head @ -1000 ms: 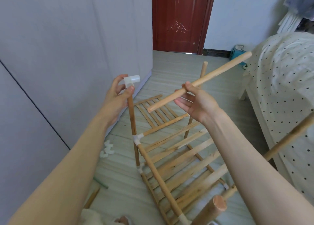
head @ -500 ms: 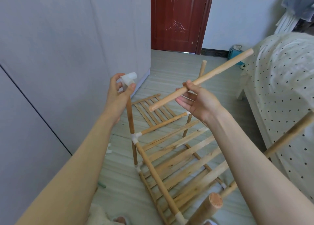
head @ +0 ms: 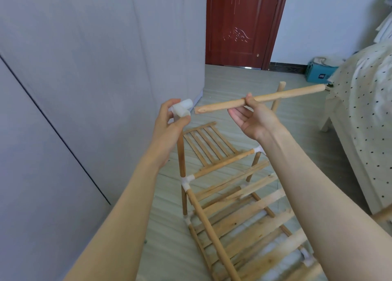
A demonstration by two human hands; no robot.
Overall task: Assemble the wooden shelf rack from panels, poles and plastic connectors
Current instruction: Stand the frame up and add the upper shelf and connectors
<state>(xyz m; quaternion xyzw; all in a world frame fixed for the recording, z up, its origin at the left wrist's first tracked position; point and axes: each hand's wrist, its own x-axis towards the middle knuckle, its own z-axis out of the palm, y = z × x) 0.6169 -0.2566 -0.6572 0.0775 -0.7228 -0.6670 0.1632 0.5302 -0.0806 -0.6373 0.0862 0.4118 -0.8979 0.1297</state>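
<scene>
Currently the white plastic connector [head: 182, 109] sits on top of an upright pole [head: 181, 151] at the near-left corner of the half-built rack [head: 229, 208], which stands on the floor between the grey wall and the bed. Left hand [head: 169, 124] holds that connector, thumb and fingers curled round it, its open socket facing right. Right hand [head: 255, 119] pinches a loose pole [head: 259, 99] between thumb and fingertips, other fingers spread below; pole lies nearly level, its near end just beside the connector socket, not in it yet. Far end points toward the bed [head: 364, 119]. Rack has slatted wooden panels [head: 244, 215] fitted between poles with white connectors at the joints; a second upright [head: 277, 98] rises at the far-right corner behind the loose pole. One spare slatted panel [head: 209, 143] lies flat on the floor [head: 233, 83] beyond the rack. Grey wardrobe wall [head: 95, 68] on the left, red door [head: 239, 23] at the back, teal box [head: 319, 74] beside the bed.
</scene>
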